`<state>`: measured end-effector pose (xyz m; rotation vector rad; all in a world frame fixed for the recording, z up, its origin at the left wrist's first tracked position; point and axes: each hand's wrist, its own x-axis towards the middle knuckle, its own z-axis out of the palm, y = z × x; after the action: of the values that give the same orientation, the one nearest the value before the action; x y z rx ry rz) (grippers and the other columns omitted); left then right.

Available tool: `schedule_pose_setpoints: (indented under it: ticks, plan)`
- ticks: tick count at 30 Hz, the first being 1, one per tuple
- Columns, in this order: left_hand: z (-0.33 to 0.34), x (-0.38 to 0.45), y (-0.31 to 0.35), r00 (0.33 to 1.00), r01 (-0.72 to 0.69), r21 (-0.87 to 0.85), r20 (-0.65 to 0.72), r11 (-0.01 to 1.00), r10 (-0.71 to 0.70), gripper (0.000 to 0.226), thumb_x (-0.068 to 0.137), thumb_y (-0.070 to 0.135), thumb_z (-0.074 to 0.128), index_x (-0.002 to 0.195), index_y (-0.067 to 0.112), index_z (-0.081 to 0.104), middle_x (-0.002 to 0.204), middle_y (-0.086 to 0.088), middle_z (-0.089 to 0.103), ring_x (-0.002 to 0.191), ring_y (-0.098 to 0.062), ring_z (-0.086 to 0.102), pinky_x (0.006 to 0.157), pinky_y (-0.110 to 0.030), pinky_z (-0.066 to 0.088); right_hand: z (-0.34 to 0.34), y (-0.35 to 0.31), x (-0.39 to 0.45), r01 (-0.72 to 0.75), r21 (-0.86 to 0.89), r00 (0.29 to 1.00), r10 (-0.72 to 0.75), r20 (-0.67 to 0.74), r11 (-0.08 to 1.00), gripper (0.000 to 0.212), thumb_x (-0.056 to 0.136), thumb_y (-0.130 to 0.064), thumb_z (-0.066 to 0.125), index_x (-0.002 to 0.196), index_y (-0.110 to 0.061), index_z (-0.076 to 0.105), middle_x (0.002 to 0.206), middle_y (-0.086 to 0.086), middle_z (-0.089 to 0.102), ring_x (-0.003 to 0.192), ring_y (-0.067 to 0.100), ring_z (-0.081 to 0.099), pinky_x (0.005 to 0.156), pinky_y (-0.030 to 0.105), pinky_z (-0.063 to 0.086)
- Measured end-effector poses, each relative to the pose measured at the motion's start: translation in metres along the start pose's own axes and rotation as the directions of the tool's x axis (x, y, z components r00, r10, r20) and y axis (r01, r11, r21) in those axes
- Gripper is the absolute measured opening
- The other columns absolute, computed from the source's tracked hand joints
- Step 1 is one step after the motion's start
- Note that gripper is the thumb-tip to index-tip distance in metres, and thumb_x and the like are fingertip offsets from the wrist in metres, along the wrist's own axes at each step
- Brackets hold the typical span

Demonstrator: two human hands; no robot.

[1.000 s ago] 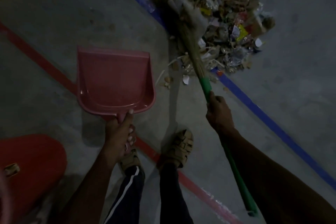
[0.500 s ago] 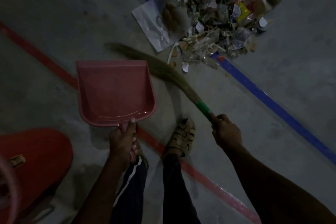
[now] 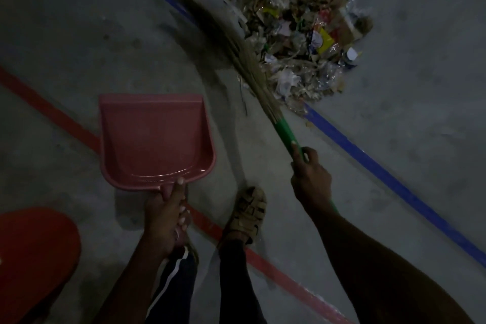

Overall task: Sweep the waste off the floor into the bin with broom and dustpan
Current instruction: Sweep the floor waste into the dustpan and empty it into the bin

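A pink dustpan (image 3: 153, 139) lies flat on the grey floor, its mouth facing away from me, nothing inside it. My left hand (image 3: 167, 212) grips its short handle. My right hand (image 3: 310, 179) grips the green handle of a straw broom (image 3: 249, 68). The bristles run up and left along the near left edge of a heap of mixed waste (image 3: 297, 31) of paper, wrappers and plastic, and their tip is blurred. Roughly a pan's width of bare floor separates the heap from the dustpan. A red bin (image 3: 34, 258) shows at the lower left edge.
A blue floor line (image 3: 381, 173) passes under the heap and runs to the lower right. A red floor line (image 3: 52, 116) crosses under the dustpan and between my feet. My sandalled foot (image 3: 249, 213) stands just right of the dustpan.
The broom head swung back from in front of the dustpan's mouth to the left edge of the heap. The flat plastic sheet seen lying left of the heap is gone from view. The dustpan stayed put.
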<state>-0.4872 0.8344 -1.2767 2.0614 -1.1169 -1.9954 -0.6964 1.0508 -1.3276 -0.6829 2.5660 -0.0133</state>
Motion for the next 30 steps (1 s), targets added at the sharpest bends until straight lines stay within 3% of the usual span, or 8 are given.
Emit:
schedule_pose_setpoints:
  ticks: [3, 7, 11, 16, 22, 30]
  plan:
    - [-0.002, -0.001, 0.014, 0.999, -0.035, 0.037, 0.003, 0.999, 0.035, 0.044, 0.094, 0.041, 0.068, 0.072, 0.012, 0.044, 0.052, -0.002, 0.039, 0.031, -0.009, 0.034, 0.036, -0.016, 0.03, -0.007, -0.02, 0.0, 0.005, 0.041, 1.0, -0.004, -0.025, 0.999, 0.066, 0.088, -0.01, 0.061, 0.149, -0.017, 0.038, 0.134, 0.016, 0.047, 0.065, 0.023, 0.051, 0.045, 0.029, 0.037]
    - [-0.018, 0.005, 0.036, 0.998, -0.059, 0.093, 0.022, 0.994, 0.057, 0.039, 0.095, 0.04, 0.068, 0.077, 0.012, 0.046, 0.053, -0.003, 0.041, 0.031, -0.009, 0.034, 0.036, -0.016, 0.03, -0.025, -0.05, 0.012, -0.025, 0.099, 0.998, 0.031, -0.059, 0.995, 0.063, 0.092, -0.013, 0.057, 0.15, -0.021, 0.033, 0.135, 0.015, 0.046, 0.065, 0.021, 0.053, 0.045, 0.035, 0.05]
    - [-0.047, 0.019, 0.058, 0.997, -0.064, 0.158, 0.056, 0.985, 0.055, 0.042, 0.093, 0.042, 0.069, 0.073, 0.012, 0.049, 0.051, -0.004, 0.043, 0.033, -0.012, 0.035, 0.038, -0.017, 0.031, -0.051, -0.076, 0.029, -0.077, 0.082, 0.993, 0.084, -0.081, 0.994, 0.062, 0.095, -0.015, 0.055, 0.152, -0.022, 0.03, 0.136, 0.015, 0.044, 0.065, 0.02, 0.05, 0.046, 0.031, 0.043]
    - [-0.063, 0.051, 0.102, 0.993, -0.08, 0.275, 0.105, 0.958, 0.053, 0.045, 0.092, 0.042, 0.07, 0.072, 0.008, 0.047, 0.048, -0.003, 0.04, 0.03, -0.011, 0.034, 0.037, -0.015, 0.028, -0.086, -0.108, 0.079, -0.073, 0.075, 0.979, 0.086, -0.187, 0.994, 0.061, 0.095, -0.015, 0.054, 0.15, -0.019, 0.027, 0.133, 0.018, 0.044, 0.076, 0.027, 0.057, 0.052, 0.041, 0.055]
    - [-0.05, 0.093, 0.146, 0.985, -0.069, 0.351, 0.174, 0.934, 0.008, 0.049, 0.092, 0.043, 0.07, 0.066, 0.012, 0.044, 0.046, -0.001, 0.04, 0.031, -0.011, 0.033, 0.038, -0.015, 0.029, -0.1, -0.153, 0.149, -0.125, 0.026, 0.968, 0.128, -0.216, 0.992, 0.075, 0.091, -0.018, 0.061, 0.154, -0.016, 0.021, 0.142, 0.023, 0.038, 0.088, 0.04, 0.06, 0.063, 0.047, 0.056]
    - [-0.013, 0.175, 0.164, 0.972, 0.004, 0.461, 0.208, 0.887, -0.112, 0.046, 0.091, 0.047, 0.071, 0.065, 0.015, 0.05, 0.046, 0.001, 0.043, 0.034, -0.012, 0.034, 0.042, -0.017, 0.03, -0.078, -0.153, 0.241, -0.172, 0.068, 0.95, 0.183, -0.252, 0.983, 0.075, 0.094, -0.018, 0.059, 0.156, -0.01, 0.017, 0.15, 0.025, 0.029, 0.093, 0.044, 0.061, 0.063, 0.039, 0.047]
